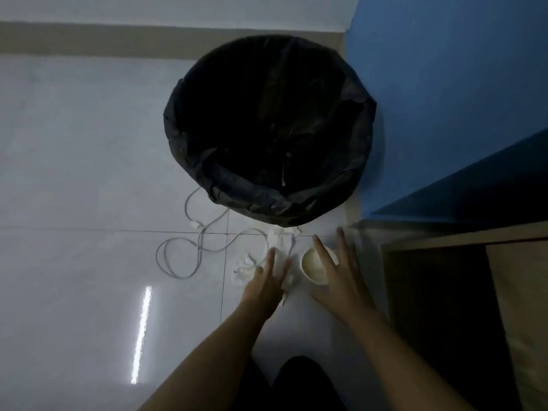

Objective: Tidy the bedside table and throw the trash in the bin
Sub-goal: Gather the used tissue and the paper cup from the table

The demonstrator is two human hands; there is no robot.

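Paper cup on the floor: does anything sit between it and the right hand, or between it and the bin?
Nothing visible does. The right hand hangs open directly over the cup, fingers spread. The bin stands just beyond, mouth open, with only bare floor between. The tissues and cable lie off to the left, under the left hand.

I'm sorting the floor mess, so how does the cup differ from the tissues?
The cup is a rigid round shape; the tissues are crumpled and shapeless. The cup is one piece under the right hand; the tissues are scattered wads by the left hand. The cup looks cream; the tissues white. Both lie on the floor before the bin.
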